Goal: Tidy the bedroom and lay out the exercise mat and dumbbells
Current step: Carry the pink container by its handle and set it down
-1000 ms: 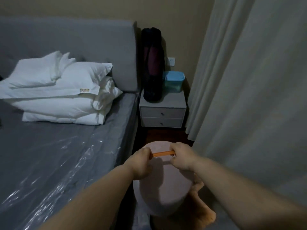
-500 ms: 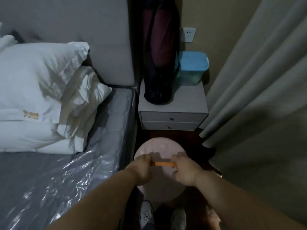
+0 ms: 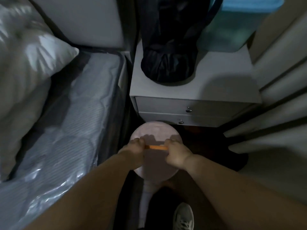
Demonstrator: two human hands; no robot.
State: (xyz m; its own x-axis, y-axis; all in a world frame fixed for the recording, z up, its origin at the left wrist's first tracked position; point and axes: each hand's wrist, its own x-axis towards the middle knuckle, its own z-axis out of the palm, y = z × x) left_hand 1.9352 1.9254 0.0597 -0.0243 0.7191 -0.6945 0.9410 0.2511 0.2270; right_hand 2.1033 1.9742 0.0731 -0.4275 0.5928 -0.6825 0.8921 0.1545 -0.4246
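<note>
Between bed and curtain, in a dim and narrow strip of bedroom, a person stands looking straight down; the bed (image 3: 79, 123) fills the left side, its grey mattress wrapped in glossy plastic film, with white pillows (image 3: 28, 67) heaped against the upholstered headboard (image 3: 86, 19), while pale curtains (image 3: 279, 100) hang in folds down the right side; a grey nightstand (image 3: 216, 90) with two knobbed drawers stands between them, and on its top rests the dark bag (image 3: 167, 52) holding the rolled exercise mat, upright, with a translucent box with a blue lid (image 3: 232, 27) just beside it to the right; directly in front of the nightstand, close to its lower drawer, is a round pink stool (image 3: 154, 130), its cushioned top facing the camera and partly shaded by the arms; both bare forearms reach down over it, the left hand (image 3: 132, 150) and the right hand (image 3: 176, 153) each curled into a fist round opposite ends of a short orange strap (image 3: 157, 147) that runs taut across the seat; whether the stool touches the dark floor cannot be told; at the bottom edge, one grey laced shoe (image 3: 183, 216) points forward
</note>
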